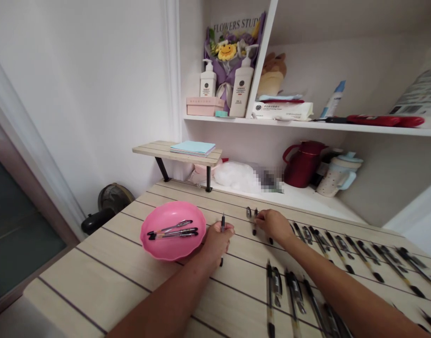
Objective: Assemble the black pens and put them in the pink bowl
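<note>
Here's the left hand [218,240], closed around a pen [223,224] held upright beside the pink bowl [173,212] at the table's [131,265] left side; the fist covers the pen's middle, leaving both ends showing. Its forearm slants in from the near edge.

And the right hand [274,223], stretched towards the far edge, back of the hand up, fingertips lowered onto a slim black piece [254,229]. They cover part of it, so pen or cap, I can't tell, nor whether the pinch has closed. A dark tip [271,241] pokes out under the hand, the rest hidden.

That forearm crosses the loose pens [310,298] towards the right edge, masking some; the nearest are cut off below, others blur. In the bowl, a few overlapping pens [173,234], hard to count.
</note>
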### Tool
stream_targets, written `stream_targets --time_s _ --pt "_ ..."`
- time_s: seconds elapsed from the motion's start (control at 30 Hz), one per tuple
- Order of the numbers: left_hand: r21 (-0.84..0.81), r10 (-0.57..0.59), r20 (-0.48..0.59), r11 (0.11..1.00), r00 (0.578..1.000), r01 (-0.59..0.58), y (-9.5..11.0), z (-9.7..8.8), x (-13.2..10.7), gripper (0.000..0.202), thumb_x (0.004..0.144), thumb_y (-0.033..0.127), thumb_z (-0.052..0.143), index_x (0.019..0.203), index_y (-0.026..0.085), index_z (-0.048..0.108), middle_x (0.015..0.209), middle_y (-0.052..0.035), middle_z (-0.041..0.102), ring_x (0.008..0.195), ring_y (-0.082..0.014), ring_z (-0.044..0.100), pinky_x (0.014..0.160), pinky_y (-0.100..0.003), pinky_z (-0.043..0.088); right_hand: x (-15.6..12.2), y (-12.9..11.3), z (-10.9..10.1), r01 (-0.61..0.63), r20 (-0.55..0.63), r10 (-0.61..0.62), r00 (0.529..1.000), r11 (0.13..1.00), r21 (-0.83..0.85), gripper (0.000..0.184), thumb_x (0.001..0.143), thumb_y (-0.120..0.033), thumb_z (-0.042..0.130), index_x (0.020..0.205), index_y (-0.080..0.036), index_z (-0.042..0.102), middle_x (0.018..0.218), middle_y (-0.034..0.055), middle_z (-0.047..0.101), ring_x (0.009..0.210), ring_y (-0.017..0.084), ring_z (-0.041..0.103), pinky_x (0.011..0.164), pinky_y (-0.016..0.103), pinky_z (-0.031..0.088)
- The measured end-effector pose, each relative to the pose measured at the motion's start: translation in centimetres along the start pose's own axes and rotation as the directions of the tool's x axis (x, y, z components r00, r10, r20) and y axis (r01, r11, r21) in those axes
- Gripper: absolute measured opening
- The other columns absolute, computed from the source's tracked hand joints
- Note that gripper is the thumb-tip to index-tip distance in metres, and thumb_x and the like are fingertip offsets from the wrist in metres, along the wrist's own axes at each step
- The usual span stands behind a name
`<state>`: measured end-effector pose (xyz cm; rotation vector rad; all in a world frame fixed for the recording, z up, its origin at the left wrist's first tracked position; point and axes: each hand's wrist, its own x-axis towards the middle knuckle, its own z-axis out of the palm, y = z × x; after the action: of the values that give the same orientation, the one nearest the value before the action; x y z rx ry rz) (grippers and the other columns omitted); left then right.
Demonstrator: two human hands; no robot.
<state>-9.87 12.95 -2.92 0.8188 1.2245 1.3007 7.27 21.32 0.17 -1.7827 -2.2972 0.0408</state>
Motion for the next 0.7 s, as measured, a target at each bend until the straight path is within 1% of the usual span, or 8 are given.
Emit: stream_targets --time_s 0.1,0.2,0.3,0.47,0.57,0.7 --pt "0.001 -0.005 -0.002 1.0 1.0 0.005 -0.1 0.0 0.1 0.024 0.059 0.027 0.06 0.078 0.017 0.05 0.055 0.0062 0.045 0.037 -0.002 0.028 0.036 -0.017 0.017 0.3 -0.4 0.7 -0.022 0.021 0.023 1.0 0.999 -0.039 0.02 0.076 -0.026 0.05 0.076 -0.02 0.069 0.078 0.0069 0.068 0.073 0.019 0.059 0.056 0.025 0.033" --pt "0.003 -0.015 -0.008 1.0 1.0 0.015 -0.1 0.0 0.2 0.023 0.059 0.027 0.06 0.076 0.017 0.05 0.058 0.005 0.048 0.037 -0.0014 0.028 0.036 -0.017 0.016 0.6 -1.2 1.2 -0.019 0.037 0.022 0.999 0.997 -0.081 0.02 0.076 -0.029 0.051 0.077 -0.02 0.068 0.082 0.0069 0.068 0.077 0.02 0.06 0.058 0.025 0.036" --pt "0.003 -0.022 -0.006 1.0 1.0 0.022 -0.2 0.0 0.3 0.022 0.059 0.026 0.059 0.077 0.017 0.05 0.062 0.0041 0.05 0.037 -0.001 0.029 0.036 -0.017 0.016 1.0 -1.7 1.5 -0.01 0.045 0.016 0.999 0.992 -0.126 0.02 0.078 -0.028 0.05 0.078 -0.019 0.068 0.086 0.0092 0.068 0.081 0.022 0.061 0.061 0.026 0.038" --pt "0.002 -0.024 -0.002 1.0 1.0 0.024 -0.4 0.0 0.5 0.022 0.059 0.026 0.059 0.077 0.016 0.05 0.062 0.0037 0.051 0.036 -0.0012 0.029 0.036 -0.017 0.017 1.4 -2.1 2.0 0.006 0.055 0.004 0.998 0.983 -0.186 0.023 0.08 -0.029 0.049 0.084 -0.015 0.066 0.092 0.0137 0.067 0.085 0.025 0.062 0.065 0.029 0.041" --pt "0.005 -0.025 -0.001 1.0 1.0 0.025 -0.5 -0.1 0.6 0.02 0.06 0.025 0.057 0.077 0.016 0.05 0.062 0.0035 0.052 0.036 -0.0012 0.029 0.035 -0.017 0.017 1.4 -2.1 2.1 0.002 0.056 0.01 0.998 0.979 -0.206 0.024 0.081 -0.029 0.048 0.087 -0.014 0.065 0.094 0.0147 0.066 0.086 0.025 0.063 0.067 0.03 0.041" --pt "0.007 -0.025 0.001 1.0 1.0 0.025 -0.4 -0.1 0.5 0.02 0.061 0.025 0.058 0.078 0.017 0.051 0.061 0.0036 0.052 0.036 -0.0011 0.029 0.036 -0.017 0.018 1.1 -2.0 1.7 -0.001 0.054 0.012 0.998 0.977 -0.212 0.023 0.081 -0.031 0.049 0.086 -0.015 0.066 0.092 0.0133 0.067 0.086 0.025 0.062 0.066 0.029 0.041"
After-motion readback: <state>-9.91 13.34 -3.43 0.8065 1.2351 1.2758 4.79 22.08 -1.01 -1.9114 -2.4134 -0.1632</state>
